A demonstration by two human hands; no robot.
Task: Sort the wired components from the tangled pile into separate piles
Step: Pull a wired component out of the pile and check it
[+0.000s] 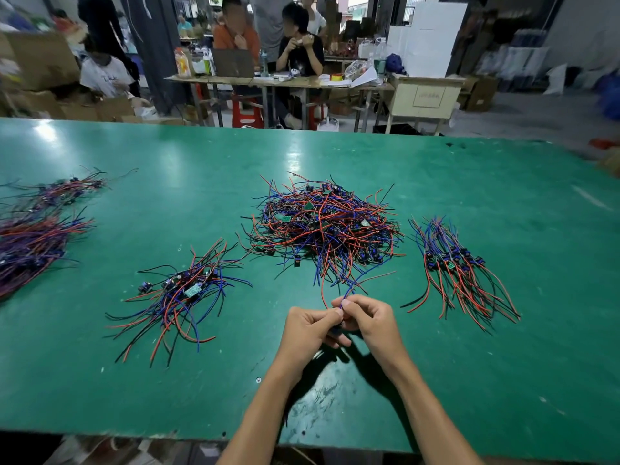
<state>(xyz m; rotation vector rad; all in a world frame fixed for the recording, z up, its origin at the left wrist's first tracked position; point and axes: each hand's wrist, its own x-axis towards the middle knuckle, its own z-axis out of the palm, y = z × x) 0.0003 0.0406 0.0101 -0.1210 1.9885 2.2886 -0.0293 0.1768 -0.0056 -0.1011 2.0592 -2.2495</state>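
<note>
We pinched one wired part with our left hand and right hand, near the big pile

Component mostly hidden between hands; far-left pile edge-cropped.

Bright overhead light; glare on green table; wide-angle edge bending; background soft.

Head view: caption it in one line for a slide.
Both hands, left hand and right hand, pinch one wired component near the tangled pile.
</note>
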